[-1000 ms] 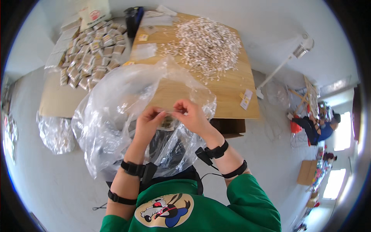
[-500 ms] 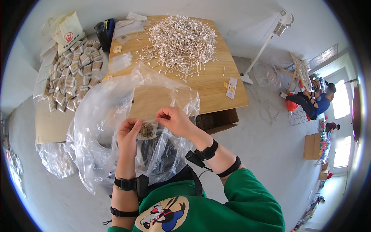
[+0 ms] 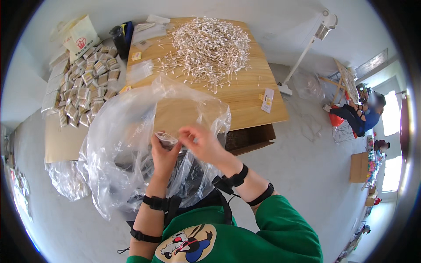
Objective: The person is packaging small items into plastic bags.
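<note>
My left hand (image 3: 164, 158) is closed around a small clear plastic bag (image 3: 166, 138), its rim spread into an oval at the top. What lies inside the bag is hard to make out. Close to the bag's right edge is my right hand (image 3: 202, 145), its fingers smeared by motion, so whether it pinches anything does not show. Both hands are over a big crumpled clear plastic sack (image 3: 112, 127) that spreads across my lap and against the table's near edge.
On the wooden table (image 3: 258, 105) lies a large heap of cotton swabs (image 3: 212, 50), with flat clear bags (image 3: 141, 71) at its left and a small printed card (image 3: 268, 101) at its right. Many filled swab packs (image 3: 87, 83) cover the left surface. An opened cardboard box (image 3: 250, 138) sits below the table edge.
The small bag's mouth has been spread into an oval, and my left hand now cups it from below. My right hand has moved slightly right and down. The view has shifted a little.
</note>
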